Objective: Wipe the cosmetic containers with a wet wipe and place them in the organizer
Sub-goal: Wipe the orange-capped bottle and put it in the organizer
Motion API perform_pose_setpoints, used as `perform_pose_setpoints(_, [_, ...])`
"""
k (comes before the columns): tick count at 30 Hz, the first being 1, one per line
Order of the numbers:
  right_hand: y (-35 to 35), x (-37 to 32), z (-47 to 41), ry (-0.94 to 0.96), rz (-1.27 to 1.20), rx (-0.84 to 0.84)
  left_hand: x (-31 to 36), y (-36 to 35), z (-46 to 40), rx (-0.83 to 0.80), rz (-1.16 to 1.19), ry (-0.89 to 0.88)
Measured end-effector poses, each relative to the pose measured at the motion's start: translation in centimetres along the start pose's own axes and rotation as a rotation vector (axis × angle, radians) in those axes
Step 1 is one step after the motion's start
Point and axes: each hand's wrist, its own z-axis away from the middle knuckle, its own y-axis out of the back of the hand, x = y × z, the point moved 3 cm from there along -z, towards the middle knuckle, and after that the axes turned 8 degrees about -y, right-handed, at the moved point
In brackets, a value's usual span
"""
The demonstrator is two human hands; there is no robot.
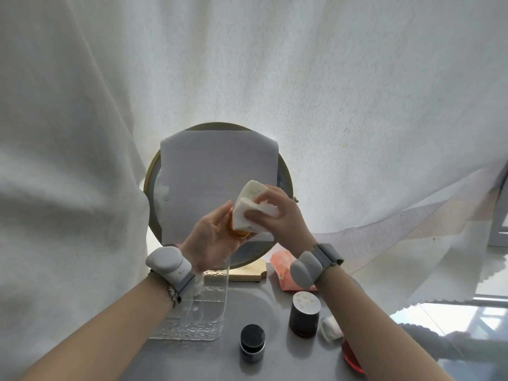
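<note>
Nearest you, a small black jar (252, 342) stands on the table, just right of the organizer (192, 312); a taller dark jar (304, 314) with a pale lid stands further right again, and a crumpled white wad (331, 328) lies right of that.

Your left hand (213, 237) holds the tube (248, 204) up above the organizer's far end, fingers curled round its orange cap end. Your right hand (277, 213) grips the wipe (255, 215), pressed against the tube's side.

The tube's long axis tilts up and away from you, flat end high, cap low in your left palm. The organizer lies straight below and slightly toward you from that hand, so your left hand looks the nearer one for the drop: lower it toward you, cap first.

Behind the organizer stands a round mirror (151, 171), covered by a sheet; a pink packet (280, 266) lies to its right.
</note>
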Motion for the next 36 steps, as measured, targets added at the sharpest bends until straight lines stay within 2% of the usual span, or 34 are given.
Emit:
perform_pose_setpoints(5, [0.9, 0.3, -0.6, -0.056, -0.062, 0.235, -0.4, 0.5, 0.2, 0.021, 0.048, 0.017])
perform_pose_setpoints(8, [1.2, 1.0, -0.7, -0.265, -0.176, 0.326, -0.6, 0.4, 0.3, 0.021, 0.005, 0.032])
perform_pose_setpoints(10, [1.4, 1.5, -0.3, -0.435, -0.385, 0.27, -0.6, 0.5, 0.2, 0.035, -0.028, 0.029])
perform_pose_setpoints(11, [1.6, 1.5, 0.0, -0.462, -0.409, 0.21, -0.6, 0.6, 0.1, 0.04, -0.048, 0.02])
perform_pose_setpoints(14, [2.0, 1.3, 0.3, -0.387, -0.435, 0.074, -0.1, 0.8, -0.4, 0.044, -0.207, -0.045])
perform_pose_setpoints(16, [1.6, 0.7, 0.4, -0.335, -0.621, -0.056, 0.2, 0.9, -0.7, 0.044, -0.362, -0.119])
perform_pose_setpoints(19, [0.7, -0.3, 0.6, -0.264, -0.495, -0.111, 0.0, 1.0, -1.1, 0.071, -0.479, -0.228])
perform_pose_setpoints(23, [-0.5, -0.4, 0.3, -0.197, -0.097, 0.081, -0.2, 0.4, -1.1, 0.214, -0.797, -0.463])
perform_pose_setpoints(27, [-1.6, -0.2, 0.5, -0.108, 0.072, 0.088, -0.3, -0.1, -0.8, 0.301, -1.192, -0.683])
perform_pose_setpoints(30, [-1.9, -0.1, 0.2, -0.058, 0.141, 0.121, -0.3, 0.0, -0.6, 0.333, -1.262, -0.747])
perform_pose_setpoints(33, [-1.2, -0.1, 0.1, -0.016, 0.123, 0.305, -0.3, 0.2, -0.4, 0.339, -1.235, -0.719])
perform_pose_setpoints(36, [-0.4, 0.1, 0.1, -0.051, 0.07, 0.464, -0.6, 0.1, -0.2, 0.325, -1.247, -0.699])
